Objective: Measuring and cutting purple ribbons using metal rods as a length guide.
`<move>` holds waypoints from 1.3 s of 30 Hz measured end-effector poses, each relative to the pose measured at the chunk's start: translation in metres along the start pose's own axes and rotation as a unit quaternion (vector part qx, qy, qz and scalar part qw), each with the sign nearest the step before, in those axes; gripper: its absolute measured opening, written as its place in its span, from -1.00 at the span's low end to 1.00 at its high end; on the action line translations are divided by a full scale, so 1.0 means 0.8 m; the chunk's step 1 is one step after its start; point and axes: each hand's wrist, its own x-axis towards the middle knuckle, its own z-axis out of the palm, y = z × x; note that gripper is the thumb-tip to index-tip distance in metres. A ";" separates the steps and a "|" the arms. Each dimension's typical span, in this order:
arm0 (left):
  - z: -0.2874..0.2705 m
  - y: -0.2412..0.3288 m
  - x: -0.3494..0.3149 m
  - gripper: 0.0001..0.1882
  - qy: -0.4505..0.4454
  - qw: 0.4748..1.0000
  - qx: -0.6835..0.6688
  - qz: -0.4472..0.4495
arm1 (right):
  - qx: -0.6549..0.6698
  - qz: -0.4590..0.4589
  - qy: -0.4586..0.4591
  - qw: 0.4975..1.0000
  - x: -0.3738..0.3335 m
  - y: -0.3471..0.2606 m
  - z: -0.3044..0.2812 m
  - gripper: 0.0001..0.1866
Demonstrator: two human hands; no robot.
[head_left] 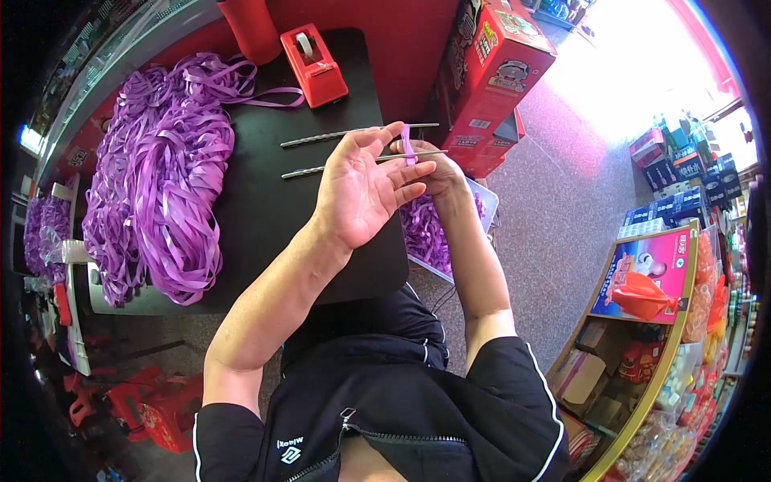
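Two slim metal chopsticks (307, 138), twisted at their left ends, lie nearly parallel above the table. My left hand (353, 197) holds them palm up; they run behind and between its fingers, and the two lower fingers stretch out to the right. Around the chopsticks, near their right ends, passes a short piece of purple ribbon (409, 145). My right hand (440, 174) is just behind, its fingertips closed at the ribbon and partly hidden by the left fingers. A large heap of purple ribbon (165, 173) covers the table's left side.
The dark table (265, 241) carries a red tape dispenser (315, 68) and a red cylinder (250, 30) at its far edge. A bin (491, 205) of purple ribbon pieces stands below my right forearm. Red boxes (502, 72) are stacked beyond; a shelf unit (626, 345) stands at right.
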 end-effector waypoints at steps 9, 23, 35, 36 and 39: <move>-0.003 0.002 -0.001 -0.40 -0.009 1.000 -0.021 0.000 | 0.004 0.000 -0.032 0.999 0.007 0.016 -0.009 -0.71; 0.000 -0.001 -0.005 -0.26 0.005 1.000 -0.011 0.011 | -0.735 -0.123 0.298 0.596 -0.051 -0.058 0.152 -0.60; 0.004 -0.002 -0.005 -0.35 0.004 1.000 -0.007 0.004 | -0.819 -0.047 0.267 0.507 -0.028 -0.059 0.154 -0.72; 0.003 -0.002 -0.005 -0.35 0.003 1.000 -0.008 0.006 | -0.820 -0.048 0.266 0.505 -0.030 -0.060 0.155 -0.72; 0.004 -0.003 -0.007 -0.31 0.018 1.000 -0.004 0.007 | -0.803 -0.050 0.249 0.540 -0.035 -0.064 0.154 -0.72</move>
